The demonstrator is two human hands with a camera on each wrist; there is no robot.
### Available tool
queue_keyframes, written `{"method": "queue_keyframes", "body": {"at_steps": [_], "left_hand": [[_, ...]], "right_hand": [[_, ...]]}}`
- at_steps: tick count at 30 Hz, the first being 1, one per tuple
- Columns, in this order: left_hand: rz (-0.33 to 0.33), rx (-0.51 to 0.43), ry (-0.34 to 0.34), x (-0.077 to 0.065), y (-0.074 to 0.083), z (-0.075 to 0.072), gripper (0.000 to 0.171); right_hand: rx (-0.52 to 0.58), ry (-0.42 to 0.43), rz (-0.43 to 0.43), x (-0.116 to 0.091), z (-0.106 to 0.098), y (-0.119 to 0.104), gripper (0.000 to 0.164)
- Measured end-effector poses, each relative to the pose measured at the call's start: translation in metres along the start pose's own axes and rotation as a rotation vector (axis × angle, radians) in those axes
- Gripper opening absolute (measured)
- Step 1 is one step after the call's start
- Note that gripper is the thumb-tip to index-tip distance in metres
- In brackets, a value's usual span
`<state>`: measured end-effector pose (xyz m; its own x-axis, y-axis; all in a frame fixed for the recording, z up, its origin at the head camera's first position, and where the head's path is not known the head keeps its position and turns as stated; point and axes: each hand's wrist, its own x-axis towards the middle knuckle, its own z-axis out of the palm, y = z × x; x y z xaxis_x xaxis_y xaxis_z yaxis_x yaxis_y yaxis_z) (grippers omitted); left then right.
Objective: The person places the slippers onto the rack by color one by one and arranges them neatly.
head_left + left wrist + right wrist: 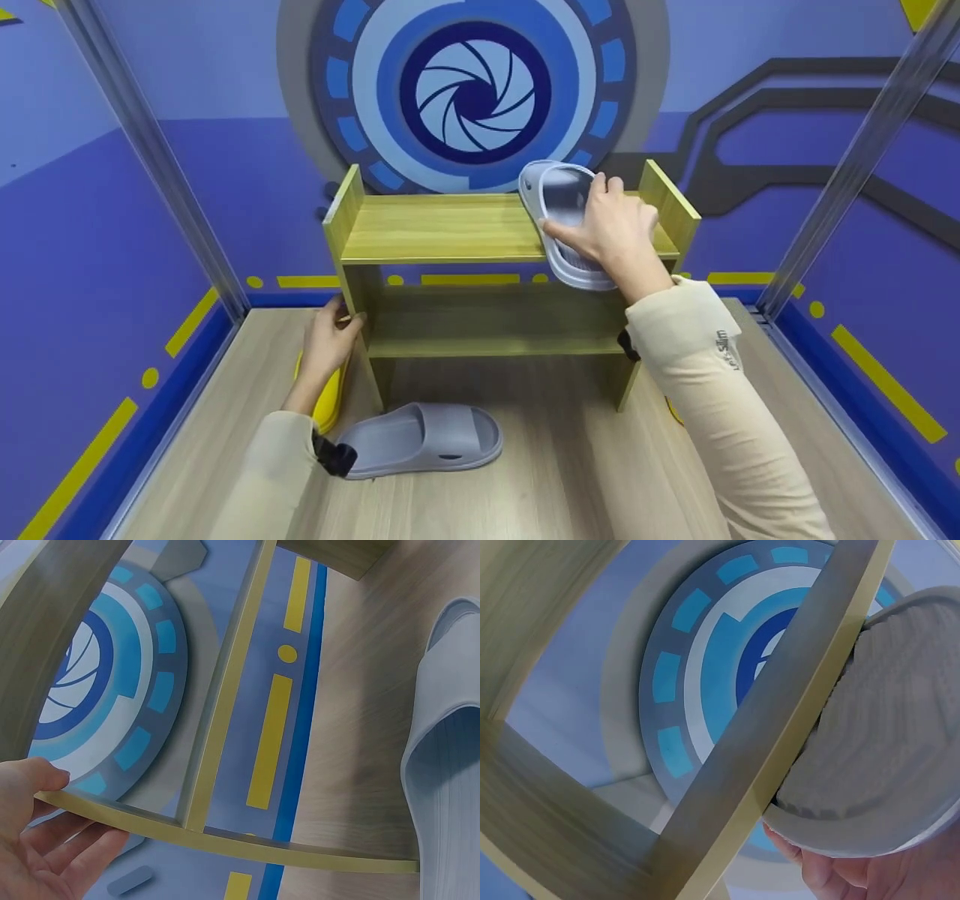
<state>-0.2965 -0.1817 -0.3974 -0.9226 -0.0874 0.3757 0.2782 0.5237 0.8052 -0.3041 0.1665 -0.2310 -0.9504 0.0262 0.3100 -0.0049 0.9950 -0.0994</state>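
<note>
My right hand [619, 225] grips a grey slide slipper [531, 180] by its rim, thumb on one side and fingers on the other. The slipper is tilted at the right part of the wooden rack's top shelf [442, 225], its near end overhanging the front edge. Its textured sole [885, 705] faces the right wrist camera, beside the shelf edge. On the rack's left side panel [225, 846], my left hand [330, 341] holds on with the thumb on one face and fingers on the other. Another grey slipper [457, 435] rests on the floorboard before the rack.
Beside the rack's left side lies a yellow object [328, 405], partly hidden by the left forearm. A bit of yellow [673, 409] shows beside the right sleeve. The rack has a lower shelf [495, 322]. A patterned blue wall [225, 195] stands behind, with metal posts at both sides.
</note>
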Motion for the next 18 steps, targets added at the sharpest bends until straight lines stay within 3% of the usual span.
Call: {"method": "queue_keyframes", "body": {"at_steps": [18], "left_hand": [[-0.005,-0.002,-0.010,0.000,0.002,-0.001,0.037]], "right_hand": [[-0.001,0.011,0.052,0.013,0.006,-0.011,0.103]]}}
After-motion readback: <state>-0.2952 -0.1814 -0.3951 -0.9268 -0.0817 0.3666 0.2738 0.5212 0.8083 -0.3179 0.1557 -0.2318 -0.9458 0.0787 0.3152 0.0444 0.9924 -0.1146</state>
